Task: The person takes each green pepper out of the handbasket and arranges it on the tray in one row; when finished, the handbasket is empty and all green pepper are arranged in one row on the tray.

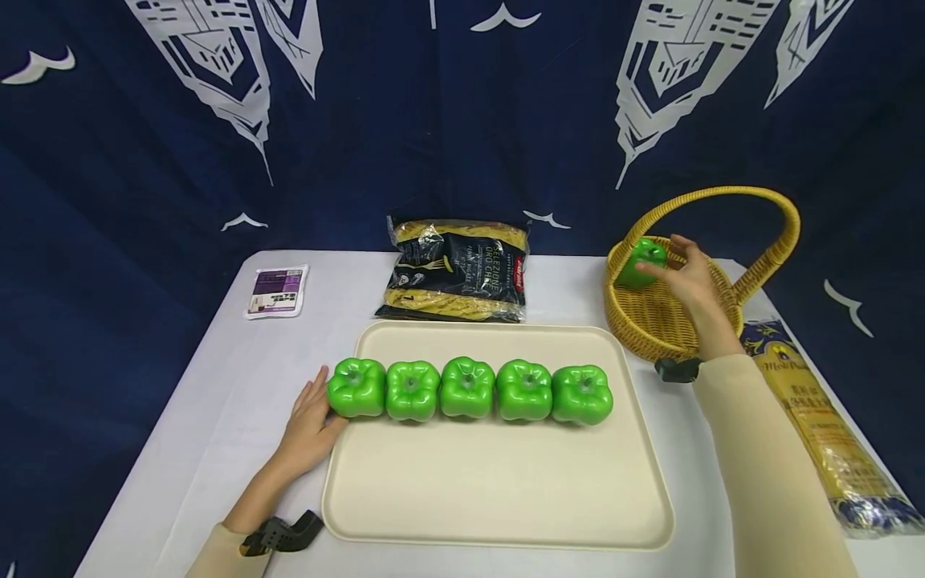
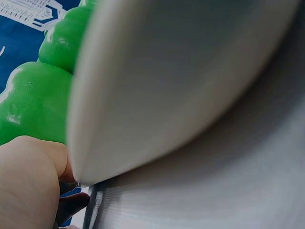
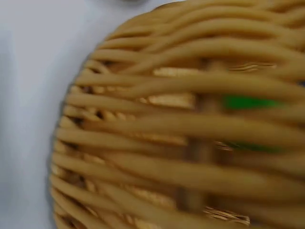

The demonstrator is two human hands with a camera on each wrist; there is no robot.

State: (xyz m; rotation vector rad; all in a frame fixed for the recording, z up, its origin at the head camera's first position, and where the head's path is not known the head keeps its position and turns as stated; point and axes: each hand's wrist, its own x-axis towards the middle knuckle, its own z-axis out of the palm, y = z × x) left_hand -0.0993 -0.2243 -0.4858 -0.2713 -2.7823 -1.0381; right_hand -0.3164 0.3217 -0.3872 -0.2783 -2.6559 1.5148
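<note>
Several green bell peppers (image 1: pixel 468 388) sit side by side in a row across the upper part of a cream tray (image 1: pixel 499 490). My left hand (image 1: pixel 311 425) rests at the tray's left edge, fingers stretched out, its thumb side against the leftmost pepper (image 1: pixel 356 388). The left wrist view shows that hand (image 2: pixel 31 179) close below a pepper (image 2: pixel 35 105). Inside a wicker basket (image 1: pixel 650 347) at the right, another green pepper (image 1: pixel 643 263) stands against the left wall. My right hand (image 1: pixel 691 281) reaches in, thumb over the pepper and fingers spread loosely apart.
A bag of pasta (image 1: pixel 455 269) lies behind the tray, and a small white and purple packet (image 1: pixel 278 292) at back left. The basket's tall handle (image 1: pixel 723 193) arches over the right hand. A long yellow pasta pack (image 1: pixel 817 409) lies along the right edge.
</note>
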